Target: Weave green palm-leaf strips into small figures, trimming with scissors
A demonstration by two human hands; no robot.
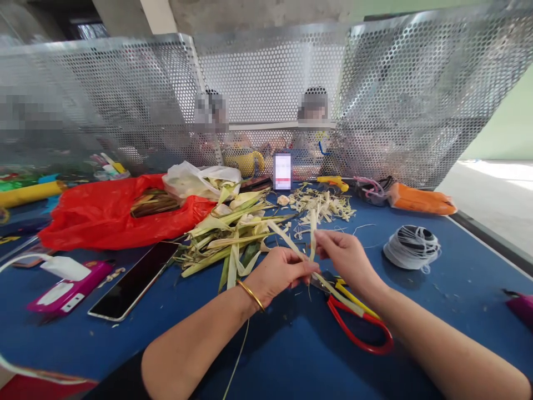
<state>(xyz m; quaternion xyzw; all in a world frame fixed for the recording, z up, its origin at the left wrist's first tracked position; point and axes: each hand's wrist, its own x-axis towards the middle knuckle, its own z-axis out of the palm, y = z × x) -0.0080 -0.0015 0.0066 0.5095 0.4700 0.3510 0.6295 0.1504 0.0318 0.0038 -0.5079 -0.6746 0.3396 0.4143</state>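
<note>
While two pale husk strips (286, 240) cross above the middle of the blue table (466, 300), the left hand (283, 269) pinches them at the crossing between thumb and curled fingers, its thumb pointing right. One strip slants down to the right; the other stands nearly upright, gripped by the thumb and fingertips of the right hand (343, 250). Both forearms reach inward from the lower corners, the left wrist bearing a gold bangle (251, 295). Just below the hands lie scissors (377, 350) with red and yellow handles, partly covered by a strip. Beyond, to the left, spreads a heap of green-and-cream husks (233, 236), and farther back a scatter of pale shavings (327, 204). Behind these stands a lit phone (282, 168), its screen showing a reddish band and writing too small to read. A dark-screened phone (135, 283) lies at left, beside a magenta power strip (73, 291); a spool of pale cord (412, 247) sits at right, near an orange packet (422, 199). Perforated panels (270, 66) close the far side.
</note>
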